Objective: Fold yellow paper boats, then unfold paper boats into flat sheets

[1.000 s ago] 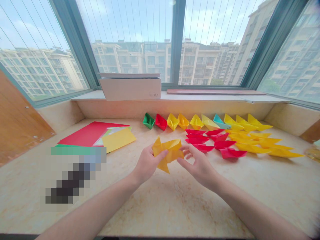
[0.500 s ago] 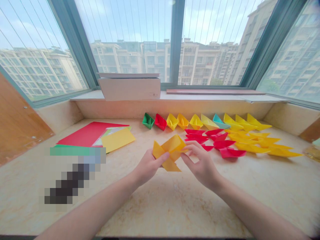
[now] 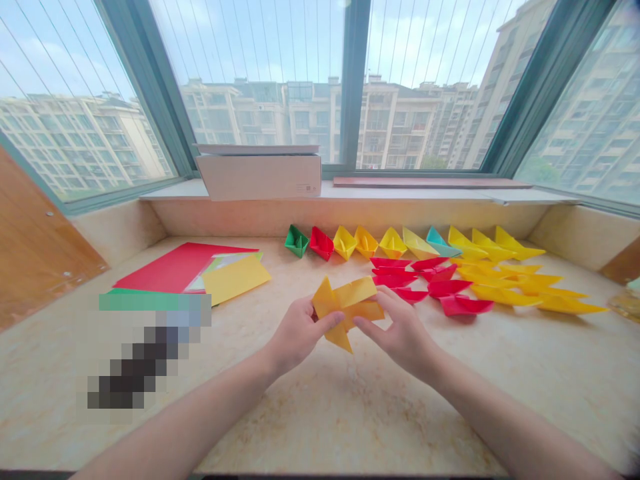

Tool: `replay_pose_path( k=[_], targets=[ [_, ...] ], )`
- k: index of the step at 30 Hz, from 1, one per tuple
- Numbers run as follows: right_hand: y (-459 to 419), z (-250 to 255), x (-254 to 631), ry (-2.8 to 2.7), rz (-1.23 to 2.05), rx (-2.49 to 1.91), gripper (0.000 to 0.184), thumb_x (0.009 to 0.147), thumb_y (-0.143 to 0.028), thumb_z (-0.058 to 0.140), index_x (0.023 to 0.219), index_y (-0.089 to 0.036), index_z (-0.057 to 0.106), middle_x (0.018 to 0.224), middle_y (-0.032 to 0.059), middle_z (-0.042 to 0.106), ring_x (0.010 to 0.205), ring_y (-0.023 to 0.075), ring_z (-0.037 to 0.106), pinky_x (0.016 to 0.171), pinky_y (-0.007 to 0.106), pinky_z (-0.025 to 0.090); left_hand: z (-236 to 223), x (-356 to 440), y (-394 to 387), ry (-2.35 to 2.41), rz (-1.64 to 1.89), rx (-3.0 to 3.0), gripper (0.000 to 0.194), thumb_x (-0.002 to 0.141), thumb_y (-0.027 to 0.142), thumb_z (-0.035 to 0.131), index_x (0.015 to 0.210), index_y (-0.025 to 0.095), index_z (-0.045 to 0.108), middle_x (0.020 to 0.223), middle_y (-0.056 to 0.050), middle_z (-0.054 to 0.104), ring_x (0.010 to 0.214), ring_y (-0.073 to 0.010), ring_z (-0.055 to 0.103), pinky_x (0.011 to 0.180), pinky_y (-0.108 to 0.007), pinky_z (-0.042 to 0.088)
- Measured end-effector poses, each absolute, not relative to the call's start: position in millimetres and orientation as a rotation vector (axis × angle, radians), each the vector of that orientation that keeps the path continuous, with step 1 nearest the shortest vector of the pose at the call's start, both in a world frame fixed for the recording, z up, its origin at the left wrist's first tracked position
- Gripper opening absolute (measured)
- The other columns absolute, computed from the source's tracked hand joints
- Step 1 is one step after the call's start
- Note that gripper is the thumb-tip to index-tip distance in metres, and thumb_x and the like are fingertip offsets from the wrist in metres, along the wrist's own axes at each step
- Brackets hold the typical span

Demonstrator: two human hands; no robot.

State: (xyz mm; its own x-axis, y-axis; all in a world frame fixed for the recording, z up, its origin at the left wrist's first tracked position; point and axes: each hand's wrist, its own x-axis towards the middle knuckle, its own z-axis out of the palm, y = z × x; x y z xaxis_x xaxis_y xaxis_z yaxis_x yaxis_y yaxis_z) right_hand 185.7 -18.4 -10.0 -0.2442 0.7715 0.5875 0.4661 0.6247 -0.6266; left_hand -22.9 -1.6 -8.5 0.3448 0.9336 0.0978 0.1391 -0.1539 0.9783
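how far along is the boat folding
Done: rows of folded paper boats in green, red, yellow and teal sit along the ledge. In hand: a partly folded yellow paper, held between the left hand and the right hand. Left: loose sheets lie flat at the left of the ledge, including a red sheet and a yellow sheet.

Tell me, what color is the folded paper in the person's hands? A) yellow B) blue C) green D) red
A. The folded paper between the left hand and the right hand is yellow.
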Motion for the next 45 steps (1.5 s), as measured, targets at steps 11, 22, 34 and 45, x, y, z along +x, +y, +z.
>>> replay_pose_path(
  k=[11, 22, 34, 45],
  targets=[
    [-17.3, -16.7, 183.7, -1.799, 0.437, -1.006, 0.007, 0.084, -0.017, 0.066, 0.087, -0.022, 0.062, 0.088, 0.002, 0.068, 0.081, 0.0193, 0.066, 0.074, 0.034, 0.056, -8.6, -21.0, -2.7, 0.946, 0.906, 1.528, 0.036, 0.08, 0.039, 0.074, 0.105, 0.013, 0.07, 0.101, -0.01, 0.076, 0.092, -0.0256, 0.071, 0.08, -0.035, 0.055],
    [-16.8, -28.2, 188.2, -1.999, 0.425, -0.913, 0.039, 0.092, -0.014, 0.057, 0.123, -0.035, 0.067, 0.118, 0.0062, 0.062, 0.106, 0.0228, 0.063, 0.088, 0.04, 0.058, -0.7, -20.7, -3.2, 0.952, 0.962, 1.391, 0.037, 0.08, 0.039, 0.075, 0.1, 0.009, 0.07, 0.097, -0.012, 0.076, 0.084, -0.0217, 0.07, 0.076, -0.031, 0.053],
    [-22.9, -20.3, 187.2, -2.26, 0.009, -0.948, 0.052, 0.086, -0.003, 0.051, 0.131, -0.026, 0.063, 0.122, 0.0125, 0.057, 0.091, 0.0229, 0.062, 0.078, 0.041, 0.059, -5.7, -18.6, -3.8, 0.864, 0.969, 1.213, 0.046, 0.077, 0.047, 0.077, 0.104, 0.011, 0.07, 0.105, -0.012, 0.074, 0.091, -0.0244, 0.07, 0.081, -0.034, 0.054],
    [-32.2, -17.1, 179.5, -2.382, -0.002, -0.979, 0.05, 0.095, -0.037, 0.057, 0.141, -0.019, 0.052, 0.142, 0.0177, 0.049, 0.126, 0.0343, 0.052, 0.102, 0.054, 0.05, -4.8, -21.5, 0.2, 0.952, 1.068, 1.255, 0.032, 0.077, 0.039, 0.077, 0.091, 0.01, 0.072, 0.09, -0.01, 0.074, 0.082, -0.0213, 0.068, 0.074, -0.028, 0.051]
  ],
)
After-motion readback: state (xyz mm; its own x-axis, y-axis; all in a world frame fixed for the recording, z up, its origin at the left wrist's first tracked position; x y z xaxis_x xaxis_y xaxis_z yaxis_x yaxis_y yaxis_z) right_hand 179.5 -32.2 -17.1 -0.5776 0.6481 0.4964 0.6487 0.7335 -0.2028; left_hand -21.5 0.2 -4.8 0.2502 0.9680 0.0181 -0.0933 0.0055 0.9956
